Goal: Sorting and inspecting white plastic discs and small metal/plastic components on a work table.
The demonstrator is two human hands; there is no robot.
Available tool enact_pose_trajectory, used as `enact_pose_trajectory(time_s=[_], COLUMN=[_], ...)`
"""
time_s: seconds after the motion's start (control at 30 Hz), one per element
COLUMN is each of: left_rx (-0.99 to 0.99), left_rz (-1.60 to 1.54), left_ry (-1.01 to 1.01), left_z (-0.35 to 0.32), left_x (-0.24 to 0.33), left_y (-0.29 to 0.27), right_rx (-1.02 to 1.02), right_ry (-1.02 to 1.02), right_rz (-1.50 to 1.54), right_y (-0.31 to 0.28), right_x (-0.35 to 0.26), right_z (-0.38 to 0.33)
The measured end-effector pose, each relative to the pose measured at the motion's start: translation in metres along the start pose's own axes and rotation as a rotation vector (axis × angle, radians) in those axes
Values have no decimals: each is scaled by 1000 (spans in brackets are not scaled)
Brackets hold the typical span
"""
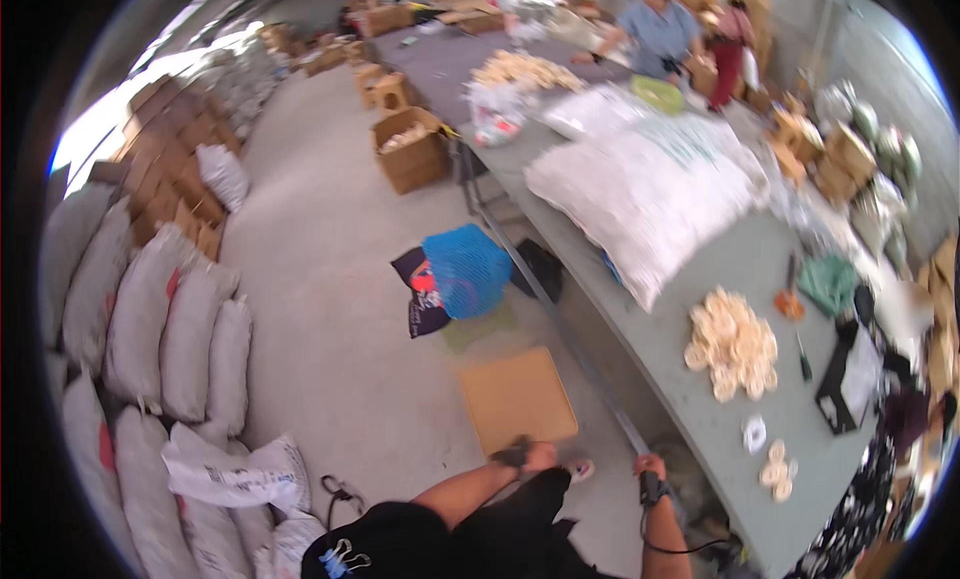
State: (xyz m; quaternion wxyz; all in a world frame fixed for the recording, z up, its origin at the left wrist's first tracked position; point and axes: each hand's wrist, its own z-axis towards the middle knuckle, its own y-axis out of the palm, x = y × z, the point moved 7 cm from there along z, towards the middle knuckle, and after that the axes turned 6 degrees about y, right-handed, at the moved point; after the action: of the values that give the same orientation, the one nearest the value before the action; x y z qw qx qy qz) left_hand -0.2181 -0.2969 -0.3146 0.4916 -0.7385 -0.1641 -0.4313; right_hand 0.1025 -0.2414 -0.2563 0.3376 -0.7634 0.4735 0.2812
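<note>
My right hand [650,466] is at the near long edge of the grey-green table [660,349], with its fingers curled round that edge. My left hand [541,456] hangs low over the floor, just at the near side of a flat brown cardboard piece [518,399]. Its fingers are blurred and I see nothing in it. On the tabletop lies a heap of pale, cream-coloured rings [730,344]. Nearer to me are a white roll [754,434] and a few more loose rings [777,471].
A large white sack [650,189] covers the table's middle. A green-handled screwdriver [804,359] and black box [845,379] lie right. A blue mesh-covered seat [467,272] and open carton [410,159] stand left of the table. Stuffed sacks [150,329] line the left. A person [655,29] works across the table.
</note>
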Motion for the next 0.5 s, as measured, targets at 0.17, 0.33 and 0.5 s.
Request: enact_pose_trajectory(time_s=[0.17,0.33,0.5], left_rx=[678,1193,1339], left_rz=[-481,-640,-691], left_ry=[-554,-629,-557], left_z=[-225,-374,-479], left_x=[-60,-83,-136], left_y=[-218,-388,-497], right_rx=[-211,-680,-876], right_ry=[273,70,322], right_rz=[349,227,497], right_y=[152,335,499], right_x=[-24,-82,-110], right_z=[-2,-9,35])
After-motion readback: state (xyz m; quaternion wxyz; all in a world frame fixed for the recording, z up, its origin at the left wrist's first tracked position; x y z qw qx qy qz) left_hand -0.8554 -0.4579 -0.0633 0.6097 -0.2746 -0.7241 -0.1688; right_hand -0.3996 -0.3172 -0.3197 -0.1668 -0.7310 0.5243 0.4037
